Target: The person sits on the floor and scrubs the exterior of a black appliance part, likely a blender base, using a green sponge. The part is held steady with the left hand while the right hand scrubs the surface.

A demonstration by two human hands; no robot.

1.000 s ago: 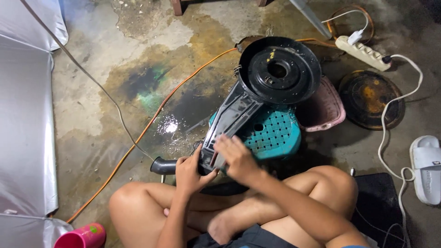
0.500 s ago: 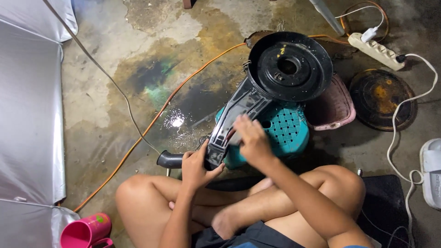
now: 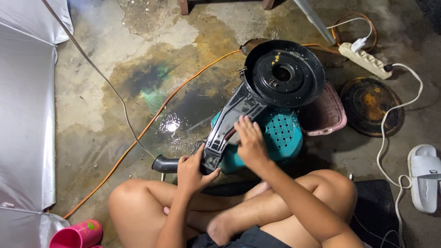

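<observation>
Wet concrete floor (image 3: pixel 92 105), left hand (image 3: pixel 193 172) gripping black housing (image 3: pixel 257 96) on teal stool (image 3: pixel 280 138), right hand (image 3: pixel 250 142) flat atop.

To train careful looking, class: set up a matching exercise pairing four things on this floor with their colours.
Things:
1. stool under the black housing
2. cup by the person's knee
3. long cable across the wet floor
4. sandal at the right edge

Colours:
A. white
B. orange
C. teal
D. pink

Right pairs: 1-C, 2-D, 3-B, 4-A.
</observation>
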